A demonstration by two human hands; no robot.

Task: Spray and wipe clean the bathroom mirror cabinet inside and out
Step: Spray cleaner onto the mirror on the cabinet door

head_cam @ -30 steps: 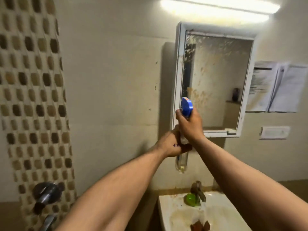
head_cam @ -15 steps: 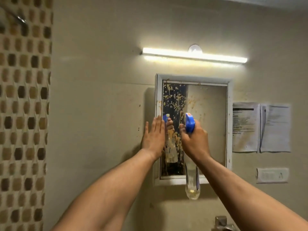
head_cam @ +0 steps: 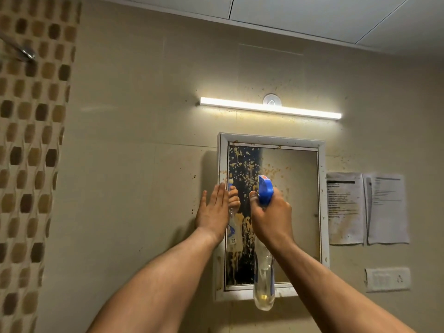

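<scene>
The white-framed mirror cabinet (head_cam: 322, 212) hangs on the beige wall, its door closed and its glass spattered with yellow-brown stains, thickest on the left. My right hand (head_cam: 271, 217) grips a clear spray bottle with a blue trigger head (head_cam: 265, 191), held upright in front of the glass with the nozzle toward the mirror. My left hand (head_cam: 213, 212) lies flat with fingers together against the cabinet's left frame edge, holding nothing. The bottle's clear body (head_cam: 264, 292) hangs below my right wrist, nearly empty.
A lit tube light (head_cam: 269, 108) is mounted above the cabinet. Two paper notices (head_cam: 367, 207) are stuck to the wall on the right, above a white switch plate (head_cam: 386, 279). A mosaic tile strip (head_cam: 31, 164) runs down the left, with a shower arm (head_cam: 21, 51).
My view has tilted further up, so the sink is out of sight. My left hand left the bottle and now rests flat on the cabinet's left edge; my right hand raised the bottle.
</scene>
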